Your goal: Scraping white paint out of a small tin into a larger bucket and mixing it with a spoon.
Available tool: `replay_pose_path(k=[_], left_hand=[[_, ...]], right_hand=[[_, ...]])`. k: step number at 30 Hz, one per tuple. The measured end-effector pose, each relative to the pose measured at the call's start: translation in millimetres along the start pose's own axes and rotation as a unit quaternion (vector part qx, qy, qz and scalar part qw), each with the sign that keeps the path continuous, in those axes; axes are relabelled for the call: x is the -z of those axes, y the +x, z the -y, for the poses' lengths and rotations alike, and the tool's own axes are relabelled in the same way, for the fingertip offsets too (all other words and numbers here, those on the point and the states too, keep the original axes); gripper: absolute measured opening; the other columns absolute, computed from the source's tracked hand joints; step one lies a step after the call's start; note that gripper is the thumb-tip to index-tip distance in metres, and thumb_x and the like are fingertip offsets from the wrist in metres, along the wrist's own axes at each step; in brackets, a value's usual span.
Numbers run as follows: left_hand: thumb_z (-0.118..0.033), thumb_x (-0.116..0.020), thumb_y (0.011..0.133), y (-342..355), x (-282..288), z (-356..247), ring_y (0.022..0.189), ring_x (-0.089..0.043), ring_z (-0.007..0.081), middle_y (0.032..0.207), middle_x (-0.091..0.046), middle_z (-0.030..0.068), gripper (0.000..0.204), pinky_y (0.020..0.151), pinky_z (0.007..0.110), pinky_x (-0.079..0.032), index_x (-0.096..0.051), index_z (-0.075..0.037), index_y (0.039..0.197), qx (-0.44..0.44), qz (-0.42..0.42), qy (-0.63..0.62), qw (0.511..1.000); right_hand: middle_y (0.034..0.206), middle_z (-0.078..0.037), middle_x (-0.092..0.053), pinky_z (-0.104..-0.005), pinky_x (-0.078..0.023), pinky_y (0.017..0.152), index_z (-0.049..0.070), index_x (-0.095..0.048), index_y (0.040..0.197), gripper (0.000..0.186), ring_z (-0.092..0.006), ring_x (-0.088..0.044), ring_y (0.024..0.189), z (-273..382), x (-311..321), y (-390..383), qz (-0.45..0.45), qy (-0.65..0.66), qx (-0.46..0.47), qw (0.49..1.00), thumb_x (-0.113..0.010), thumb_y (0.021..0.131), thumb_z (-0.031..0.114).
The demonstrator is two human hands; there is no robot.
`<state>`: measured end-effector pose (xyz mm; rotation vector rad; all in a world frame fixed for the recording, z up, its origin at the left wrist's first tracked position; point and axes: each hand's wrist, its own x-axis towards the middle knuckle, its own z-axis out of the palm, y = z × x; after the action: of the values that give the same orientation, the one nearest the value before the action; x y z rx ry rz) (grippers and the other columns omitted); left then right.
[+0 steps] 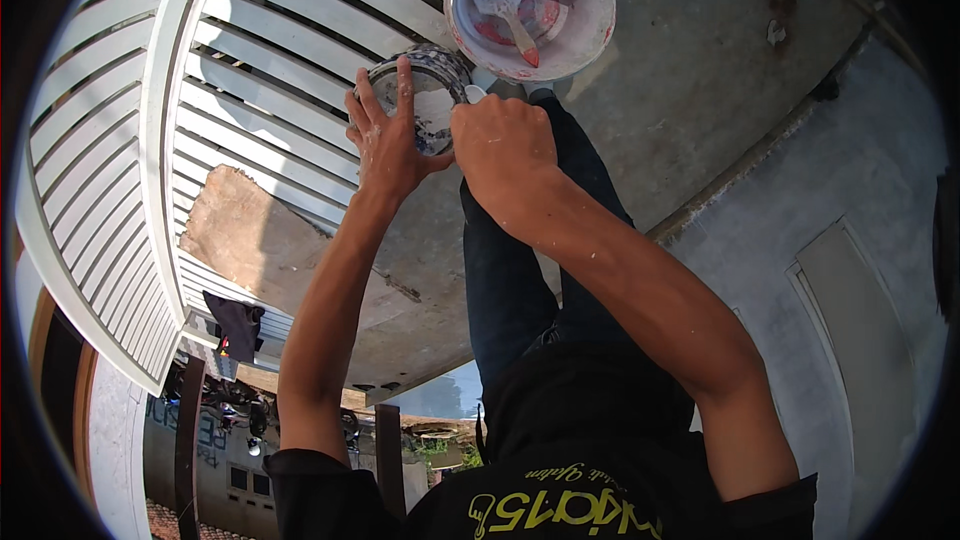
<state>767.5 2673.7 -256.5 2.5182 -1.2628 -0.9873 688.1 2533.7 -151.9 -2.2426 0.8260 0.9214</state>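
Note:
A round paint can (428,90) with a paint-smeared lid sits on the concrete floor beside a white railing. My left hand (388,140) lies flat on the can's lid and side, fingers spread. My right hand (500,145) is closed on a small tool, with what looks like a metal tip (474,93) at the can's rim. Both hands carry white paint specks. Just beyond stands a white bucket (592,32) with a paintbrush (505,8) lying inside.
A white slatted railing (165,140) curves along the left, at the balcony's edge. A dark cloth (236,325) hangs on it lower down. My dark trouser legs (510,280) reach toward the can. A grey wall (860,270) rises on the right. Buildings show far below.

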Motion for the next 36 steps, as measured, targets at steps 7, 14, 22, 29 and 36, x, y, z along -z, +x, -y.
replay_pose_path(k=[7, 14, 22, 29, 36], left_hand=[[-0.029, -0.099, 0.046, 0, 9, -4, 0.138, -0.018, 0.0609, 0.155, -0.005, 0.0357, 0.147, 0.1, 0.071, -0.034, -0.007, -0.028, 0.16, 0.01, 0.047, 0.013, 0.999], [-0.03, -0.099, 0.046, -1, 9, -2, 0.138, -0.018, 0.0615, 0.154, -0.006, 0.0364, 0.147, 0.099, 0.071, -0.034, -0.007, -0.028, 0.16, 0.005, 0.049, 0.016, 0.999], [-0.029, -0.1, 0.044, 0, 4, -3, 0.137, -0.017, 0.0633, 0.156, -0.003, 0.0341, 0.149, 0.096, 0.074, -0.032, -0.007, -0.031, 0.16, 0.0, 0.023, -0.004, 1.0], [-0.028, -0.1, 0.044, -2, 5, 1, 0.137, -0.016, 0.0633, 0.155, -0.004, 0.036, 0.149, 0.096, 0.073, -0.032, -0.007, -0.031, 0.16, -0.007, 0.022, -0.017, 1.0], [-0.027, -0.099, 0.044, 0, 5, 3, 0.136, -0.017, 0.0643, 0.154, -0.004, 0.0374, 0.15, 0.095, 0.074, -0.033, -0.006, -0.029, 0.16, -0.029, 0.013, -0.022, 0.999]], right_hand=[[0.091, -0.025, -0.071, -0.0453, -0.057, 0.081, -0.001, -0.072, 0.092, 0.017, -0.0409, -0.07, 0.093, -56, -9, 13, -0.004, 0.162, -0.085, 0.983, -0.063, 0.085, 0.011], [0.082, -0.025, -0.069, -0.0443, -0.053, 0.072, -0.001, -0.073, 0.099, 0.024, -0.0387, -0.07, 0.078, -71, -3, 9, 0.06, 0.317, -0.135, 0.937, -0.058, 0.09, 0.015], [0.072, -0.016, -0.072, -0.03, -0.059, 0.056, -0.015, -0.065, 0.097, 0.03, -0.0222, -0.074, 0.063, 3, -48, -22, -0.137, 0.007, -0.079, 0.987, -0.068, 0.083, 0.011], [0.083, -0.022, -0.071, -0.0425, -0.058, 0.075, -0.003, -0.07, 0.09, 0.014, -0.0364, -0.072, 0.084, -33, -25, -11, -0.065, 0.155, -0.077, 0.983, -0.066, 0.084, 0.008], [0.079, -0.021, -0.07, -0.0426, -0.051, 0.071, -0.001, -0.073, 0.104, 0.026, -0.032, -0.069, 0.073, -78, -26, 9, -0.007, 0.31, -0.097, 0.946, -0.06, 0.092, 0.018]])
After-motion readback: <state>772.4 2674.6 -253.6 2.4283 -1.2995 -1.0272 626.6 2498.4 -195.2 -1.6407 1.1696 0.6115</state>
